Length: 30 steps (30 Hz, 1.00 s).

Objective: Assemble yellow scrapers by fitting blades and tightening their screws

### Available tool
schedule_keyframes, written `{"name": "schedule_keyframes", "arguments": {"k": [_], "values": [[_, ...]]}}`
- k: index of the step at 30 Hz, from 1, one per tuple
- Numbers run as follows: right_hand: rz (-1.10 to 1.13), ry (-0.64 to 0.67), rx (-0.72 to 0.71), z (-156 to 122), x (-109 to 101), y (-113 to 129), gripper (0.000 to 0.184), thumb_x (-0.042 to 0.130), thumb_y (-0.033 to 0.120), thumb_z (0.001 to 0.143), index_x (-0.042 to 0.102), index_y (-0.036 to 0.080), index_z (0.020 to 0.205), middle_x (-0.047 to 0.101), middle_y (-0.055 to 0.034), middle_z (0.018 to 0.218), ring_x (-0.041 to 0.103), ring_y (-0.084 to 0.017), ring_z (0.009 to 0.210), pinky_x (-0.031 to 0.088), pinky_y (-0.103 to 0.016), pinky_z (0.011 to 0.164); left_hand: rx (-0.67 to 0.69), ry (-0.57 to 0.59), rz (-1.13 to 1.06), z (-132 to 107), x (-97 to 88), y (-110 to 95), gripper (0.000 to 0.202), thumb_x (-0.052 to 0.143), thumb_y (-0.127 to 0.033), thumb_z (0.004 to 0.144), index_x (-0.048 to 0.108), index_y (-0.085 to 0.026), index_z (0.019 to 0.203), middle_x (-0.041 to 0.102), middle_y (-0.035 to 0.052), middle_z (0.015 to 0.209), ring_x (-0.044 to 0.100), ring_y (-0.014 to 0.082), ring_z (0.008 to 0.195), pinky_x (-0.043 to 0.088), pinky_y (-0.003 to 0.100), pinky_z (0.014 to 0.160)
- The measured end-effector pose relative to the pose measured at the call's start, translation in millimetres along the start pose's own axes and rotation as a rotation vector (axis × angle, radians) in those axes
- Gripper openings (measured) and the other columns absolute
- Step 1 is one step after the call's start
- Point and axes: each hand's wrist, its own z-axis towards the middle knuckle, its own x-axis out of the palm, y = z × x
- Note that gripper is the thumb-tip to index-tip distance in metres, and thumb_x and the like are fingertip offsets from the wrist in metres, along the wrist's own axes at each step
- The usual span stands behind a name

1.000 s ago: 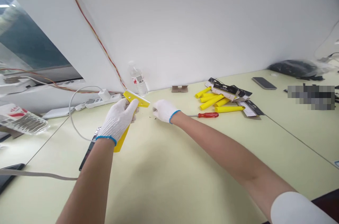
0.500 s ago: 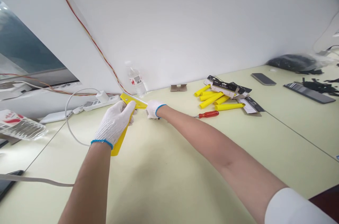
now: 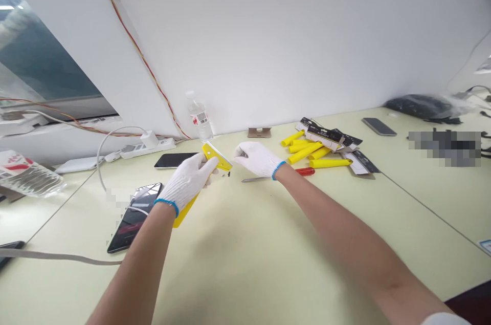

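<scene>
My left hand, in a white knit glove with a blue cuff, is wrapped round a yellow scraper with a metal strip along its head. The scraper tilts upward, its handle showing below the palm. My right hand, gloved alike, is just right of the scraper head, apart from it. Its fingers are pinched together, and whatever they may hold is hidden. A few tiny dark parts, perhaps screws, show below the scraper head. A screwdriver with a red handle lies partly behind my right hand.
Several yellow handles with black-and-white cards are piled right of centre. A small brown cardboard piece and a water bottle stand by the wall. Phones, a power strip and white cables are at left; a black bag is far right.
My right hand has moved right, away from the scraper head. The scraper and left hand have shifted right, uncovering two phones at left and the screwdriver's shaft.
</scene>
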Motion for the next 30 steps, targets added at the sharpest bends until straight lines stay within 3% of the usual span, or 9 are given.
{"name": "schedule_keyframes", "arguments": {"k": [4, 9, 12, 17, 21, 25, 30], "values": [[-0.068, 0.019, -0.076, -24.8, -0.4, -6.2, 0.018, 0.064, 0.025, 0.102, 0.071, 0.009, 0.097, 0.070, -0.0071, 0.099, 0.062, -0.016, 0.095, 0.049, -0.025, 0.084, 0.044, 0.063, -0.038, 1.6, 26.5, 0.4, 0.035, 0.054, -0.053, 0.092, 0.061, -0.019, 0.088, 0.068, 0.0022, 0.073, 0.059, 0.0160, 0.062, 0.042, 0.027, 0.058], [-0.120, 0.065, -0.139, -32.8, 2.5, -12.2, 0.032, 0.065, 0.038, 0.104, 0.067, 0.011, 0.122, 0.066, -0.0104, 0.119, 0.065, -0.020, 0.106, 0.057, -0.038, 0.094, 0.079, 0.087, -0.006, -1.5, 44.0, 0.1, 0.034, 0.052, -0.053, 0.093, 0.061, -0.021, 0.090, 0.067, 0.0012, 0.075, 0.059, 0.0164, 0.064, 0.042, 0.028, 0.060], [-0.133, 0.069, -0.154, -35.6, 6.2, -12.8, 0.038, 0.063, 0.040, 0.105, 0.063, 0.013, 0.133, 0.063, -0.0120, 0.129, 0.065, -0.022, 0.112, 0.058, -0.042, 0.097, 0.062, 0.074, 0.020, -4.4, 44.8, -5.6, 0.030, 0.052, -0.048, 0.093, 0.059, -0.020, 0.087, 0.064, 0.0011, 0.070, 0.057, 0.0160, 0.062, 0.041, 0.028, 0.060], [-0.146, 0.031, -0.143, -36.9, 12.5, -9.8, 0.037, 0.063, 0.038, 0.105, 0.064, 0.013, 0.132, 0.063, -0.0121, 0.129, 0.065, -0.022, 0.112, 0.058, -0.042, 0.098, 0.038, 0.108, -0.040, -4.4, 43.1, -10.9, 0.027, 0.048, -0.043, 0.094, 0.059, -0.020, 0.086, 0.059, -0.0007, 0.061, 0.055, 0.0153, 0.057, 0.042, 0.028, 0.060], [-0.146, 0.014, -0.122, -37.0, 11.4, -7.7, 0.036, 0.063, 0.038, 0.105, 0.064, 0.013, 0.131, 0.063, -0.0120, 0.128, 0.065, -0.022, 0.112, 0.058, -0.042, 0.098, 0.021, 0.138, -0.083, -3.5, 40.7, -7.6, 0.033, 0.048, -0.049, 0.094, 0.060, -0.020, 0.085, 0.060, 0.0003, 0.060, 0.056, 0.0156, 0.057, 0.043, 0.027, 0.060], [-0.130, 0.028, -0.099, -39.7, 8.0, -5.5, 0.039, 0.064, 0.039, 0.105, 0.063, 0.013, 0.135, 0.062, -0.0126, 0.131, 0.064, -0.023, 0.114, 0.058, -0.042, 0.098, 0.088, 0.145, -0.041, -4.4, 39.3, -2.0, 0.034, 0.049, -0.050, 0.093, 0.063, -0.019, 0.086, 0.061, 0.0008, 0.063, 0.057, 0.0160, 0.059, 0.042, 0.028, 0.059], [-0.096, 0.047, -0.055, -43.0, 4.4, -4.1, 0.039, 0.064, 0.038, 0.105, 0.063, 0.013, 0.135, 0.062, -0.0125, 0.131, 0.065, -0.022, 0.113, 0.058, -0.042, 0.097, 0.140, 0.142, -0.037, -3.5, 43.8, 8.2, 0.035, 0.054, -0.053, 0.088, 0.065, -0.020, 0.091, 0.059, 0.0009, 0.066, 0.047, 0.0148, 0.054, 0.034, 0.029, 0.052]]}}
